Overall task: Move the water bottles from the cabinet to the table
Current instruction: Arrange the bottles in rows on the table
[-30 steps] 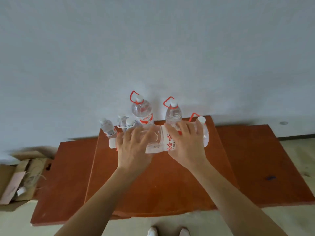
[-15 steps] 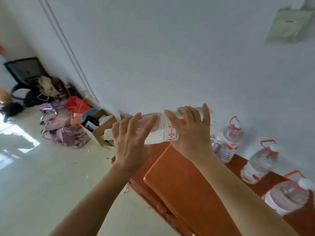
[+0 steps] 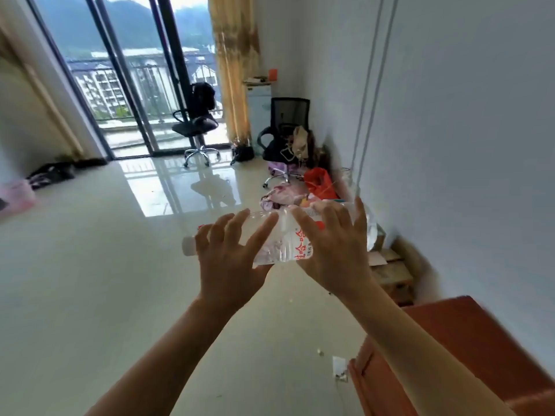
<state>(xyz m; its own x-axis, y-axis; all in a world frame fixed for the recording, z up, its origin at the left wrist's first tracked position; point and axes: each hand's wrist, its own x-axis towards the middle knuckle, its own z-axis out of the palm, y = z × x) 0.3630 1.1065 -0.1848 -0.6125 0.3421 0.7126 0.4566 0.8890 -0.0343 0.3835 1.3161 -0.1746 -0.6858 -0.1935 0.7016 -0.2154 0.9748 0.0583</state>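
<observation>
Nearest, at the lower right, the orange-red cabinet [image 3: 468,349] corner juts into view, with pale tiled floor [image 3: 90,280] beside it. Above it, both forearms reach forward. The left hand [image 3: 231,259] and right hand [image 3: 333,250] hold one large clear water bottle [image 3: 285,244] between them, lying sideways in mid-air over the floor, its white cap [image 3: 188,246] pointing left. Both hands press against the bottle with fingers spread, not wrapped round; the palms do the clamping.

The bottle looks full, so it is probably heavy, and the thin plastic wall likely gives under pressure and may be slick. A sideways two-palm squeeze could slip; a firmer hold would be one hand under the body and the other at the neck near the cap.

Farther off stand an office chair [image 3: 196,124], a second chair [image 3: 286,127] piled with things, a red bag [image 3: 319,183], and glass balcony doors [image 3: 135,79]. No tabletop is in sight.
</observation>
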